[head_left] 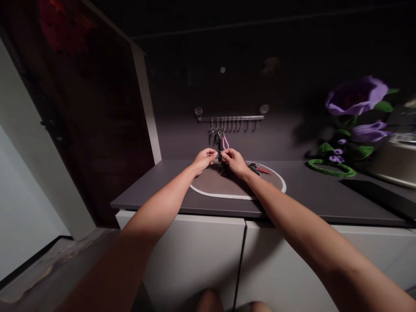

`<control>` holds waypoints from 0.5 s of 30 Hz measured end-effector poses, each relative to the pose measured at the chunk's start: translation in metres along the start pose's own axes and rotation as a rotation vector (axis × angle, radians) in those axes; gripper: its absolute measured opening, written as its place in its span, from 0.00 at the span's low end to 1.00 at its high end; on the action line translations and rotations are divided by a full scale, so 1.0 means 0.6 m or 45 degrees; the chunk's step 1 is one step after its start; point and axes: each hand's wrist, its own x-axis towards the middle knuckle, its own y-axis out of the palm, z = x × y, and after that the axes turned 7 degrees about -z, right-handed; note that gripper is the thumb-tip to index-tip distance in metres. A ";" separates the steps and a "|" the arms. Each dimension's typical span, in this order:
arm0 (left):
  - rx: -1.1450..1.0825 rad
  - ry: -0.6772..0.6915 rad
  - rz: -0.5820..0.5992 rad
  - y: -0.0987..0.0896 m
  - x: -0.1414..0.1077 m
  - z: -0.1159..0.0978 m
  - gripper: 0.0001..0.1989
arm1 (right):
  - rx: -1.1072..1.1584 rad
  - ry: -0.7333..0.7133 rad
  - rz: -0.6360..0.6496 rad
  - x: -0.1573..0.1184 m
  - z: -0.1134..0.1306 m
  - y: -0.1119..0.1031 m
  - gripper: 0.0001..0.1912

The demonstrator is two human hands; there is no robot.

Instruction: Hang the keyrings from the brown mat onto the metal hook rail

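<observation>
So a small bunch of keys (220, 160) is being held up just over the bench (302, 190), right below a clear hook rail (240, 118) that's fixed to the dark wall. The top of the bunch is pinched by the right hand (234, 161), thumb against fingertips. The left hand (204, 158) is brought in from the other side, thumb and fingers drawn close together right at the bunch, though whether any of it is actually gripped there can't be told; it's too dark and small.

A few hanging keys (216, 135) are hooked toward the left end of the rail, with a pink loop (225, 142) hung beside them, just above the hands. Under the hands, a brown oval mat (214, 196) with a white edge is laid on the bench, and more loose keys (255, 169) are piled on it past the right wrist, with a red strip (264, 170) sticking out. Farther right, purple flowers (357, 97) are stood near a green ring (331, 169).
</observation>
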 end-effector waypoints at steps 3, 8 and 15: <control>0.148 0.005 -0.031 0.003 0.002 0.008 0.07 | 0.081 0.053 -0.048 -0.001 0.003 -0.002 0.15; 0.605 0.177 0.008 0.006 -0.001 0.017 0.07 | 0.187 0.171 -0.186 0.008 0.016 -0.006 0.14; 0.905 0.380 0.103 0.010 -0.009 0.013 0.10 | 0.199 0.206 -0.418 0.071 0.049 -0.010 0.07</control>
